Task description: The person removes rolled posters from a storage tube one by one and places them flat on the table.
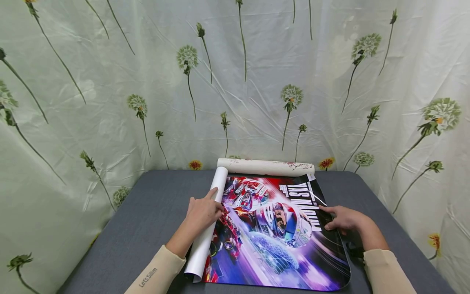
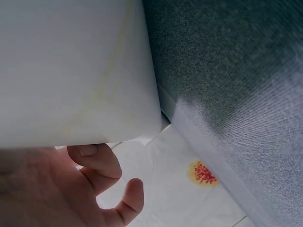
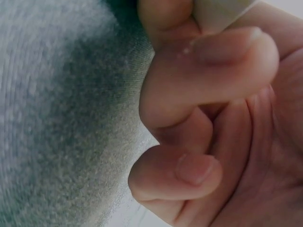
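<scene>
A glossy racing poster [image 1: 271, 245] lies partly unrolled on the grey cloth, with helmets, cars and white lettering on it. Its left side stays wound into a white roll [image 1: 205, 249]. My left hand [image 1: 202, 212] grips this roll around its middle, the index finger lying over the top. In the left wrist view, curled fingers [image 2: 102, 165] show beside the white paper. At the opposite edge, my right hand [image 1: 346, 220] pinches the poster, its thumb on the printed face. The right wrist view shows the other fingers [image 3: 203, 75] bent toward the palm.
Behind the poster lies a second, cream roll [image 1: 264, 166] with a reddish branch pattern, close to its top edge. A dark object [image 1: 354, 250] sits by the right wrist. The table [image 1: 158, 196] backs onto a dandelion-print curtain [image 1: 249, 102].
</scene>
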Demonstrator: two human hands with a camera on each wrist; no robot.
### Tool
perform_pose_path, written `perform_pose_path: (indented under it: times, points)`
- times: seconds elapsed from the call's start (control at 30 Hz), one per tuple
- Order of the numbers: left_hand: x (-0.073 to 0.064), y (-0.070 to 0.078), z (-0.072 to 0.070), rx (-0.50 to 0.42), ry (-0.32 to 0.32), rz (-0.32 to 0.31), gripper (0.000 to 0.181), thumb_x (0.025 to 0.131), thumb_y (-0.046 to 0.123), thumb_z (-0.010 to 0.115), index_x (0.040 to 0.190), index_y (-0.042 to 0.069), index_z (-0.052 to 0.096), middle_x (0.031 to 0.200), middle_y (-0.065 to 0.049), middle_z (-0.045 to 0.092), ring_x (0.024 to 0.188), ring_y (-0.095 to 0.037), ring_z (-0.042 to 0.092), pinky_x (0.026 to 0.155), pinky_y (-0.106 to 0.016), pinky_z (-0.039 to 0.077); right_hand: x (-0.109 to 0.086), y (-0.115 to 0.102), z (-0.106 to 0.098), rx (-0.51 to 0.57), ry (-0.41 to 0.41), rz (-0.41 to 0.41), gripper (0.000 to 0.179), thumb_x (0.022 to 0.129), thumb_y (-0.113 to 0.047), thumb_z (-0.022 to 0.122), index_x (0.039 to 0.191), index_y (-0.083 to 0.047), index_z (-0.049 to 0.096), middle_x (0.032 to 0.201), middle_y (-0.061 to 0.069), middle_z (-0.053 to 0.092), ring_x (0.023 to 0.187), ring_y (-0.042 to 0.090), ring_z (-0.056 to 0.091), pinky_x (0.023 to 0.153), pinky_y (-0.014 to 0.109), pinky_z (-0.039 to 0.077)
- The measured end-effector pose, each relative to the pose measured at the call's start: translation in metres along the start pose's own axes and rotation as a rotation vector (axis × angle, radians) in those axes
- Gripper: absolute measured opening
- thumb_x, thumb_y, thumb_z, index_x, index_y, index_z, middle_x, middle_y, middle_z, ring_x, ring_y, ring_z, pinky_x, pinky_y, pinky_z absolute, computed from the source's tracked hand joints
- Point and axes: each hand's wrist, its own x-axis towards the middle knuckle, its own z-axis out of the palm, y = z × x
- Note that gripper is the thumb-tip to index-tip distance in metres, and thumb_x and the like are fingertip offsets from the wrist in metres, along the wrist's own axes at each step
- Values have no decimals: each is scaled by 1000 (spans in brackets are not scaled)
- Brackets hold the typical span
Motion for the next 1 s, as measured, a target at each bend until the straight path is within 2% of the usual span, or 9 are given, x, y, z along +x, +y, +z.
perform_pose_path:
  times: [0.23,0.33,0.47,0.57,0.67,0.8,1.0]
  points:
    - [2,0,-1,16,-49,-48,13,94,42,78,100,33,84,163,-9,52,89,-27,71,66,-43,36,-1,1,-1,21,-4,16,83,92,-10,78,162,2,35,134,42,49,46,13,46,54,29,48]
    - [2,0,-2,20,-40,-43,9,92,37,79,99,32,84,162,-9,52,82,-25,68,65,-42,36,-1,2,-2,27,-6,22,83,92,-10,78,162,2,35,133,41,49,47,13,46,54,28,47]
    - [0,-3,-2,23,-28,-31,15,91,29,75,102,33,86,164,-6,51,73,-20,60,62,-39,29,-1,4,-2,28,-8,7,83,92,-9,78,162,2,35,133,42,50,46,13,46,53,29,48]
    - [-1,-4,-3,18,-28,-34,16,93,28,73,103,32,85,165,-7,50,74,-20,61,62,-38,27,-2,5,-3,24,-8,2,82,92,-9,78,161,3,35,134,42,49,46,13,46,53,29,48]
    - [-1,-4,-3,8,-26,-47,12,95,31,74,101,31,84,164,-9,50,81,-24,66,63,-39,30,-1,6,-4,11,-9,11,82,93,-10,78,162,2,35,133,42,49,47,13,47,54,29,48]
    - [0,-5,-2,7,-41,-65,10,95,37,78,101,30,82,164,-11,50,82,-29,70,66,-42,34,-1,7,-4,5,-11,25,82,93,-11,78,162,1,35,131,40,50,48,14,48,55,29,48]
    - [-1,-7,0,8,-49,-55,13,94,27,74,102,32,83,165,-11,49,74,-26,63,65,-40,31,-2,7,-6,6,-14,19,82,93,-10,78,162,2,34,131,40,50,49,14,48,56,29,49]
